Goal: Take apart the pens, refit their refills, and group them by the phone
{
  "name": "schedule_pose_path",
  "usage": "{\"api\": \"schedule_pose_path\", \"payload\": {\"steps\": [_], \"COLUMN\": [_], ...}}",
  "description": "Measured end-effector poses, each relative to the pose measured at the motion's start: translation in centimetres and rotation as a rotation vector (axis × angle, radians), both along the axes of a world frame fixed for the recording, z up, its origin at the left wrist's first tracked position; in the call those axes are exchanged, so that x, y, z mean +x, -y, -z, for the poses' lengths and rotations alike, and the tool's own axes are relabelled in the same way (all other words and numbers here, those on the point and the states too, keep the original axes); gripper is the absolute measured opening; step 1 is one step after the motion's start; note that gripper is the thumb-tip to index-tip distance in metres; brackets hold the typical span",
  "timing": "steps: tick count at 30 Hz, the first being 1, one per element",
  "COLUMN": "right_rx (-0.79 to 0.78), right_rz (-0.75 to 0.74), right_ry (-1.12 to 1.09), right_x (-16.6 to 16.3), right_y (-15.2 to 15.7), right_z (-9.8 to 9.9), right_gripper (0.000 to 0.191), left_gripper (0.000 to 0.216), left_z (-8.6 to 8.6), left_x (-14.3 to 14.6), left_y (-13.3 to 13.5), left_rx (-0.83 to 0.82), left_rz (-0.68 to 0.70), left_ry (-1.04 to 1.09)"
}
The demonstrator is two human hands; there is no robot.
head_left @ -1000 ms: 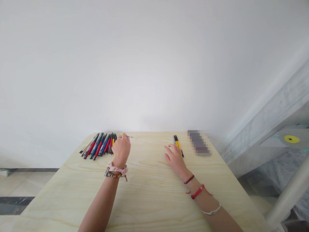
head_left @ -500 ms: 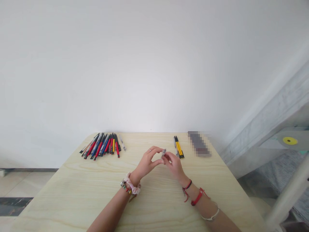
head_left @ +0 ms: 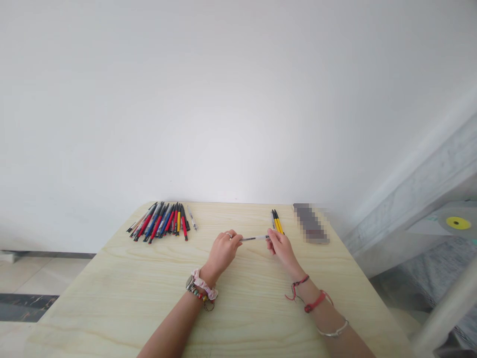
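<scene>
Moved apart since the earlier frame, in which their fingertips met, the left hand and right hand now hold a slender pen between them, just right of centre in the lower half of the frame. It lies nearly level, dark toward its left end and pale toward its right. Left grip: fingers closed on the left end. Right grip: thumb and fingers pinching the right end. Just beyond the right hand, two yellow pens with black tips lie beside a greyish pen. Left of centre, a fanned cluster of pens, chiefly red, blue and black, has a clear pen near its right edge. Right of centre lies a dark pixelated object. Pale, wood-grained table below; white wall above.
</scene>
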State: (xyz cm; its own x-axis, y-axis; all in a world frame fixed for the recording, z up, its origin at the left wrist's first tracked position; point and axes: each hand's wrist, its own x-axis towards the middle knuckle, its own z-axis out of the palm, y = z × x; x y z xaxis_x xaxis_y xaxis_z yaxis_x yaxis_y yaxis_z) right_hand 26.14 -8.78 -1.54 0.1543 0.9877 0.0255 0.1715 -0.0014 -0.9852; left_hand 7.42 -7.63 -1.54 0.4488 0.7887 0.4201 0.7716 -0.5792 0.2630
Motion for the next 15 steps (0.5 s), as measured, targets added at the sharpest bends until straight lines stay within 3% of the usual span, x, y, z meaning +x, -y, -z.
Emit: {"api": "schedule_pose_path", "payload": {"steps": [5, 11, 15], "right_rx": [-0.037, 0.055, 0.018], "right_rz": [-0.069, -0.102, -0.035], "right_ry": [0.079, 0.162, 0.006], "right_x": [0.52, 0.71, 0.58], "right_y": [-0.43, -0.31, -0.25], "right_z": [0.50, 0.33, 0.25], "right_gripper": [0.042, 0.037, 0.037], "left_gripper": [0.014, 0.018, 0.018], "left_z": [0.32, 0.64, 0.66], "left_x": [0.04, 0.01, -0.18], "left_y": [-0.07, -0.35, -0.58], "left_rx": [-0.034, -0.289, -0.368], "left_rz": [-0.005, 0.101, 0.085], "left_ry": [0.018, 0.044, 0.122]}}
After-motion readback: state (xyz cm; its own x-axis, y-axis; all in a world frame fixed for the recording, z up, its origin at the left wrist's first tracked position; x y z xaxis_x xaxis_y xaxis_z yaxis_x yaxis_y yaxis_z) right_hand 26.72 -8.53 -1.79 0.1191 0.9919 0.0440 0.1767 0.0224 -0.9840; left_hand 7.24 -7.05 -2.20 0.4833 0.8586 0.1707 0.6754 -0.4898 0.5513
